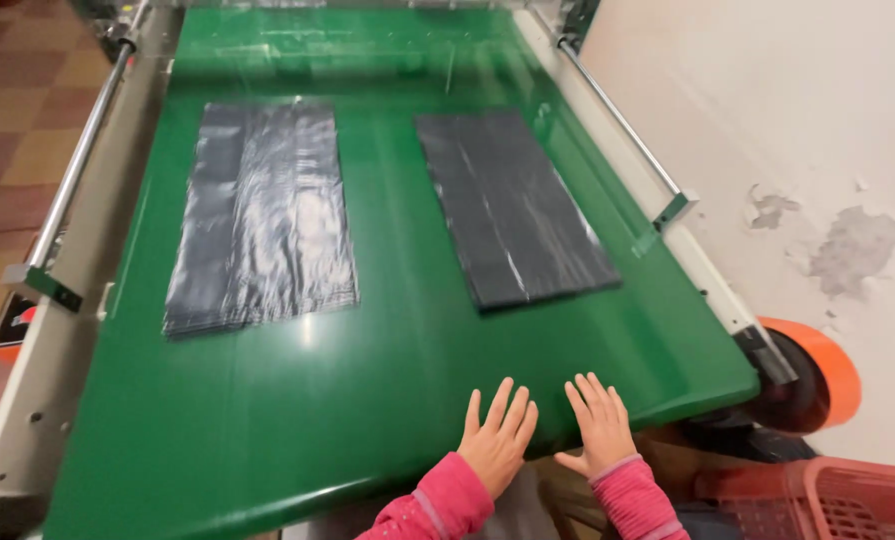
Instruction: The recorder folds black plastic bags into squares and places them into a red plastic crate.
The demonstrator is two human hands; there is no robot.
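Nothing is being gripped: both hands are lying flat and open, fingers spread, palms down on the near edge of the green conveyor belt [297, 400] at the lower middle of the frame, with the left hand [497, 440] just beside the right hand [599, 425] and the two not touching. Pink sleeves [447, 505] are covering both wrists. Two stacks of black plastic bags are lying on the belt well above the hands: the right stack [512, 205] is sitting in the upper middle, angled slightly, and nearest to the right hand, while the left stack [262, 215] is lying in the upper left, its glossy top catching the light. Each stack is lying apart from the other and from the hands. Judging from this, receiving a stack well is calling for flat palms sliding under or pressing evenly, so the slippery layers are staying squared rather than fanning out. A red crate [827, 500] is waiting at lower right, beside an orange roller end [832, 365].
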